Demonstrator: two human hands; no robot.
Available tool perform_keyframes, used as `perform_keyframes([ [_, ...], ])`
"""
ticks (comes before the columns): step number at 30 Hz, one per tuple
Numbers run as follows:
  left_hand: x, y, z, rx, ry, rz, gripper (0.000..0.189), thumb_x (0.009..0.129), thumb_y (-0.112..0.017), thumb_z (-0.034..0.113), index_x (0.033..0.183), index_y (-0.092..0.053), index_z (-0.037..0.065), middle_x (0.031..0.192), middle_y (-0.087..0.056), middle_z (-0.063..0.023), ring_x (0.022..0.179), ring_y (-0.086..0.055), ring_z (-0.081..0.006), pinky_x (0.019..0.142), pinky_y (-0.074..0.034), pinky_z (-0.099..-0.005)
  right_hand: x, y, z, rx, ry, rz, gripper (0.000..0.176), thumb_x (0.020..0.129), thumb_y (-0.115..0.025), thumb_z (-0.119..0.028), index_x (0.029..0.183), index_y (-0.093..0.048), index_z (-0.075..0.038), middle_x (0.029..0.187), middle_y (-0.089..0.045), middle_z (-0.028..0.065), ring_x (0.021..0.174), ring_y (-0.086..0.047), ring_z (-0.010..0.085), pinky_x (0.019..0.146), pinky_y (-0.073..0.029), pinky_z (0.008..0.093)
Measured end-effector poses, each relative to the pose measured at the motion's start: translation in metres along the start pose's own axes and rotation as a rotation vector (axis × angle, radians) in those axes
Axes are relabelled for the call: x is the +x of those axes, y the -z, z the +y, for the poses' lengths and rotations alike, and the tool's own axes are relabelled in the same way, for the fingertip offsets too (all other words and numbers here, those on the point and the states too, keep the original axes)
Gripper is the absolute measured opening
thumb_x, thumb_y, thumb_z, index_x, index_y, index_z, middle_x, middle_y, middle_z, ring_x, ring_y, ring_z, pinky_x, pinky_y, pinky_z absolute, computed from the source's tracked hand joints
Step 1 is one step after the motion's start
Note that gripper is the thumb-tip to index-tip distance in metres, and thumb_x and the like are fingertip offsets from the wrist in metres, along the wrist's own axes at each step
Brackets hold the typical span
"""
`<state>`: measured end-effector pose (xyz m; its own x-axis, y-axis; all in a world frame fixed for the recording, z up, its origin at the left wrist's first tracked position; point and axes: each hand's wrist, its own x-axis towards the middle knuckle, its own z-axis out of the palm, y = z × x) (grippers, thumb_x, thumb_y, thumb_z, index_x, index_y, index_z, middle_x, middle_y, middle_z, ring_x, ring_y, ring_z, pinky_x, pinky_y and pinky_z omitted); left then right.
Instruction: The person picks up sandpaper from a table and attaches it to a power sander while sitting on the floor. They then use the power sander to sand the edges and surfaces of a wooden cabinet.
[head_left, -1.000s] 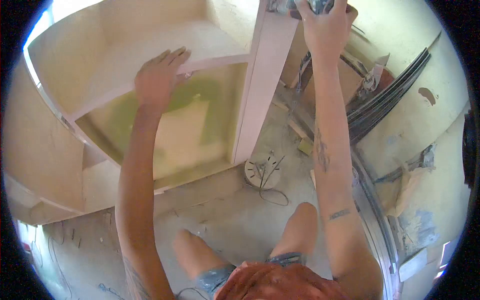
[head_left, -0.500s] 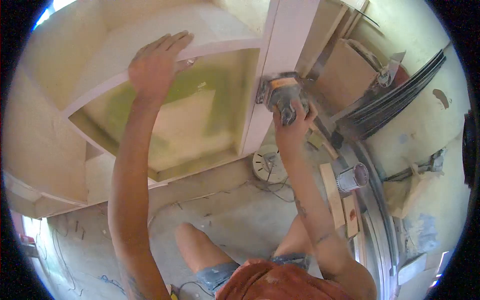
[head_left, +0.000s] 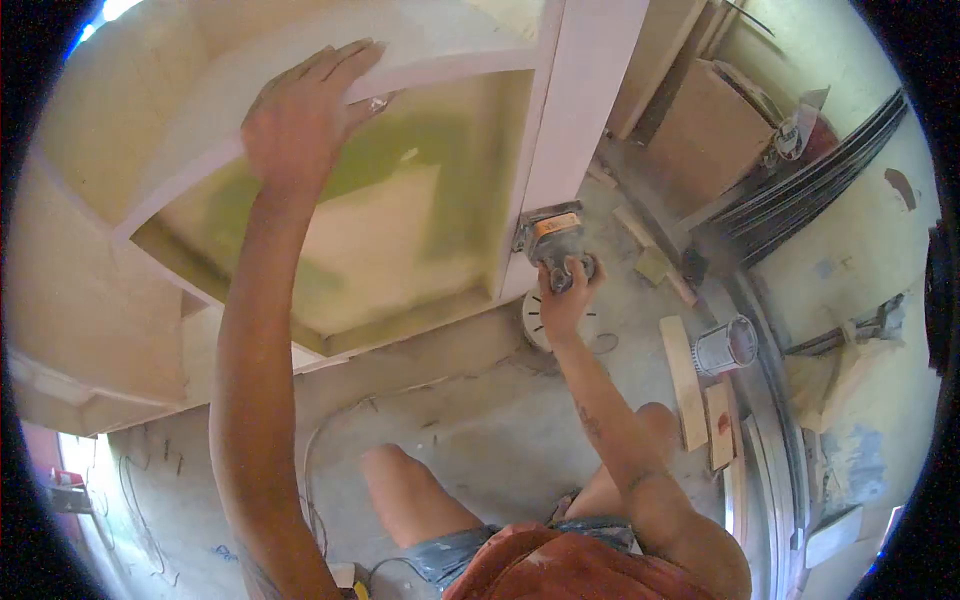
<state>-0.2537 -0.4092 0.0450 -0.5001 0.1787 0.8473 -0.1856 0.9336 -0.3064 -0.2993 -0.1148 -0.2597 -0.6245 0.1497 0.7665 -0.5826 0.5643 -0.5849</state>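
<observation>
My right hand [head_left: 570, 290] is closed around the rear of a dusty black-and-orange power sander [head_left: 556, 230]. The sander's pad lies against the pale pink upright edge board [head_left: 575, 110] of a wooden cabinet, near its lower part. Up at the left, my left hand [head_left: 300, 125] straddles the front edge of the cabinet shelf [head_left: 440, 75]. Its fingers stretch over the top of the shelf and its thumb is below the edge. Beneath that shelf is a cabinet opening whose back panel [head_left: 380, 220] has a green-painted patch.
A white round object with dark slots [head_left: 537, 322] sits on the floor behind my right hand. To the right are a paint-stained can [head_left: 725, 345], wood strips [head_left: 683, 385], a cardboard box [head_left: 710, 140] and a bundle of dark strips [head_left: 800, 190]. A cable [head_left: 320, 430] runs across the dusty floor.
My right hand and the sander have slid down along the upright board, towards me. My left hand stays on the shelf edge. The view has shifted slightly.
</observation>
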Motion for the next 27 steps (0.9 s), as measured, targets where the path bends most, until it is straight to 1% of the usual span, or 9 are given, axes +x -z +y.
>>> perform_keyframes([
  [6, 0.000, 0.004, -0.002, -0.056, -0.015, 0.002, 0.058, 0.070, -0.073, 0.042, 0.125, -0.059, 0.031, 0.125, -0.062, 0.0121, 0.113, -0.061, -0.0153, 0.089, -0.052, -0.0315, 0.024, -0.001, -0.002, 0.011, -0.070, 0.087, 0.056, 0.072, -0.085, -0.011, 0.116, -0.051, -0.006, 0.131, -0.038, 0.0239, 0.119, -0.044, 0.0434, 0.096, -0.040, 0.0476],
  [8, 0.000, 0.007, 0.002, -0.040, 0.003, -0.014, 0.059, 0.070, -0.073, 0.042, 0.126, -0.059, 0.031, 0.126, -0.061, 0.0121, 0.113, -0.061, -0.0154, 0.090, -0.052, -0.0317, 0.058, 0.011, -0.025, -0.011, 0.072, 0.172, 0.056, 0.070, -0.086, -0.012, 0.116, -0.054, -0.006, 0.129, -0.041, 0.0233, 0.120, -0.044, 0.0417, 0.097, -0.039, 0.0469],
  [12, 0.001, 0.009, 0.002, -0.040, 0.050, -0.095, 0.060, 0.070, -0.072, 0.042, 0.128, -0.057, 0.031, 0.128, -0.060, 0.0129, 0.114, -0.060, -0.0151, 0.092, -0.051, -0.0318, 0.131, 0.032, -0.058, -0.033, 0.192, 0.229, 0.056, 0.068, -0.087, -0.011, 0.115, -0.056, -0.006, 0.124, -0.046, 0.0228, 0.119, -0.044, 0.0412, 0.097, -0.040, 0.0459],
  [14, 0.000, 0.007, 0.001, -0.038, 0.052, -0.100, 0.061, 0.070, -0.072, 0.042, 0.128, -0.057, 0.031, 0.128, -0.060, 0.0132, 0.115, -0.060, -0.0149, 0.093, -0.051, -0.0318, 0.170, 0.049, -0.082, -0.017, 0.229, 0.187, 0.055, 0.069, -0.086, -0.016, 0.115, -0.058, -0.007, 0.120, -0.050, 0.0223, 0.116, -0.047, 0.0401, 0.096, -0.041, 0.0454],
  [19, 0.000, -0.009, -0.002, -0.068, 0.036, -0.083, 0.060, 0.070, -0.073, 0.042, 0.127, -0.057, 0.032, 0.128, -0.060, 0.0135, 0.116, -0.059, -0.0141, 0.093, -0.051, -0.0324, 0.273, 0.071, -0.136, -0.127, 0.376, 0.272, 0.053, 0.073, -0.083, -0.028, 0.117, -0.058, -0.010, 0.111, -0.057, 0.0176, 0.109, -0.050, 0.0351, 0.091, -0.044, 0.0441],
  [21, -0.001, -0.009, -0.002, -0.064, 0.034, -0.078, 0.060, 0.070, -0.073, 0.042, 0.127, -0.057, 0.032, 0.128, -0.060, 0.0137, 0.116, -0.059, -0.0141, 0.093, -0.051, -0.0323, 0.301, 0.082, -0.160, -0.090, 0.547, 0.320, 0.052, 0.074, -0.082, -0.029, 0.117, -0.058, -0.011, 0.108, -0.058, 0.0163, 0.109, -0.051, 0.0343, 0.090, -0.044, 0.0441],
  [24, -0.002, -0.009, -0.003, -0.051, 0.027, -0.069, 0.061, 0.069, -0.074, 0.042, 0.127, -0.057, 0.032, 0.127, -0.060, 0.0137, 0.116, -0.059, -0.0143, 0.092, -0.051, -0.0321, 0.302, 0.089, -0.187, -0.048, 0.448, 0.299, 0.053, 0.075, -0.081, -0.030, 0.118, -0.058, -0.011, 0.108, -0.059, 0.0158, 0.109, -0.051, 0.0336, 0.090, -0.044, 0.0446],
  [25, -0.002, -0.009, -0.003, -0.045, 0.023, -0.062, 0.061, 0.069, -0.074, 0.042, 0.127, -0.057, 0.032, 0.127, -0.060, 0.0137, 0.116, -0.059, -0.0143, 0.091, -0.051, -0.0321, 0.300, 0.087, -0.179, -0.048, 0.447, 0.301, 0.053, 0.075, -0.081, -0.030, 0.118, -0.058, -0.011, 0.108, -0.059, 0.0158, 0.109, -0.051, 0.0336, 0.090, -0.044, 0.0446],
  [27, 0.000, -0.005, -0.003, -0.047, 0.016, -0.065, 0.061, 0.068, -0.074, 0.043, 0.126, -0.058, 0.031, 0.126, -0.061, 0.0135, 0.115, -0.060, -0.0142, 0.091, -0.051, -0.0321, 0.285, 0.073, -0.147, -0.121, 0.415, 0.251, 0.060, 0.070, -0.083, -0.035, 0.120, -0.057, -0.015, 0.121, -0.047, 0.0252, 0.113, -0.048, 0.0443, 0.094, -0.044, 0.0489],
])
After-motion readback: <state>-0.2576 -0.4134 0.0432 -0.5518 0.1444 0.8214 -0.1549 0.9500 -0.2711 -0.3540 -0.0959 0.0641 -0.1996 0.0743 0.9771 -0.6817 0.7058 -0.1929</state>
